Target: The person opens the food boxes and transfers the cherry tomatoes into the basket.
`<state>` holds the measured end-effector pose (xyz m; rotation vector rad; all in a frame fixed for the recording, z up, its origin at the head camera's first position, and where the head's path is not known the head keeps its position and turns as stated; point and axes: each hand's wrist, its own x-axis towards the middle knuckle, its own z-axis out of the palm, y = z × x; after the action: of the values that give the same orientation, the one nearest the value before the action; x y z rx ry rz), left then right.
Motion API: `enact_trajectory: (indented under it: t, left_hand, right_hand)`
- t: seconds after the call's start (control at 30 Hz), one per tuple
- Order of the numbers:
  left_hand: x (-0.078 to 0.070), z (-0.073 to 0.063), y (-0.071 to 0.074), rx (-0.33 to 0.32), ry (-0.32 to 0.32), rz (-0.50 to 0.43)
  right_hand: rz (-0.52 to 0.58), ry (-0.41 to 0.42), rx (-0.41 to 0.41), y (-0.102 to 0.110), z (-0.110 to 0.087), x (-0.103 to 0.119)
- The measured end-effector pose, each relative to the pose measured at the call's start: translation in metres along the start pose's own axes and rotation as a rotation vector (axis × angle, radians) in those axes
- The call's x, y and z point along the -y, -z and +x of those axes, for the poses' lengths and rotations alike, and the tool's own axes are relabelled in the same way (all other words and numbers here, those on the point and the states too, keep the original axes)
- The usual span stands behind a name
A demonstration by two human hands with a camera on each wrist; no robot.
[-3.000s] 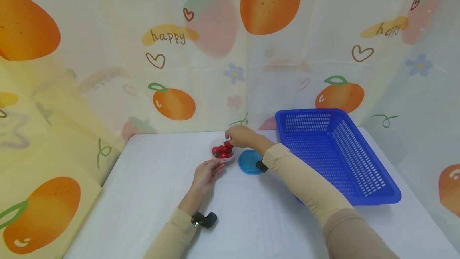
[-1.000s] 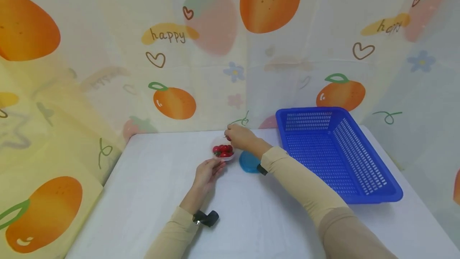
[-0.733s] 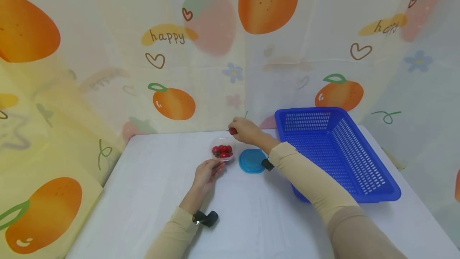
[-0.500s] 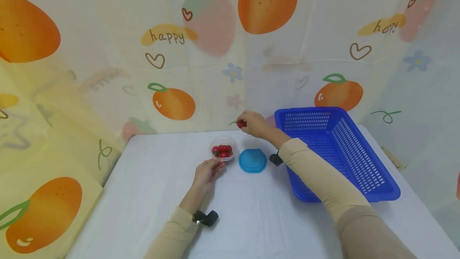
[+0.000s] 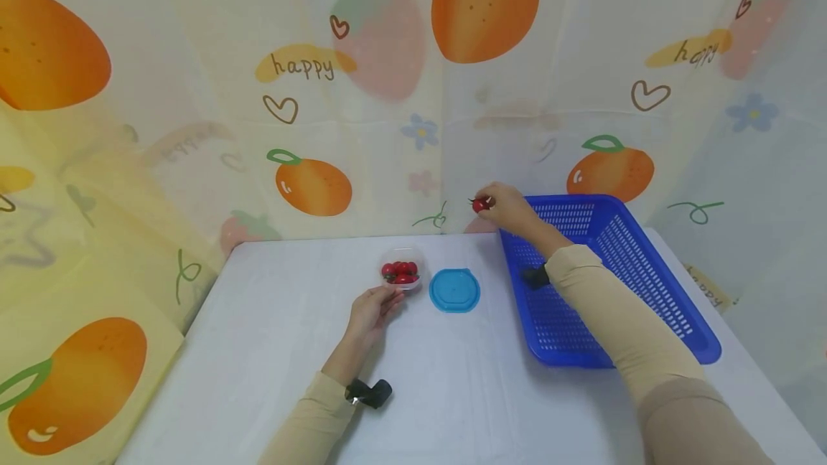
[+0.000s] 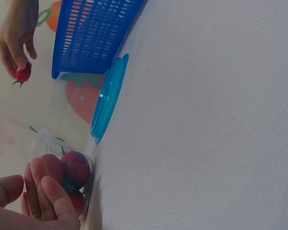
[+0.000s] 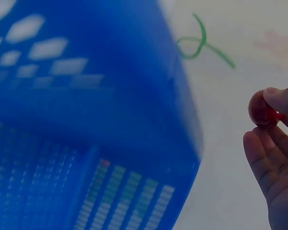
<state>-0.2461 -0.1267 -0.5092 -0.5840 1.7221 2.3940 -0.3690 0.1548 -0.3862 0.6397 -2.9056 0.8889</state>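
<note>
1. White cloth covers the surface [image 5: 258,350], and a fruit-printed curtain [image 5: 381,138] hangs behind the blue basket [image 5: 597,214].
2. Right hand [image 5: 510,208]: thumb and fingers pinch one small tomato [image 5: 479,205] off the surface, just outside the basket's far left corner.
3. A light pinch suits it: smooth skin could slip, and a hard squeeze could bruise it. Ample height over the basket's rim would avoid a knock.
4. Left hand [image 5: 370,313]: relaxed fingers, not wrapped round anything, touch the near side of the clear box [image 5: 400,254], left of the basket. Gentle contact should steady it.
5. The pinched tomato looks round, glossy and deep red, its leafy stem end pointing away from the basket.
6. More tomatoes [image 5: 402,273] sit inside the box; a blue lid [image 5: 454,290] lies flat, nearer the basket.
</note>
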Motion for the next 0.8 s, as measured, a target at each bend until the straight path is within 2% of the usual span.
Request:
enact_trajectory:
  t: [0.47, 0.8]
  left_hand:
    - [-0.001, -0.001, 0.000, 0.006, 0.006, 0.005]
    - [-0.001, -0.001, 0.001, 0.004, 0.021, -0.011]
  right_hand:
    - [0.036, -0.081, -0.054, 0.020, -0.017, -0.046]
    - [-0.022, -0.149, -0.040, 0.013, -0.024, -0.072]
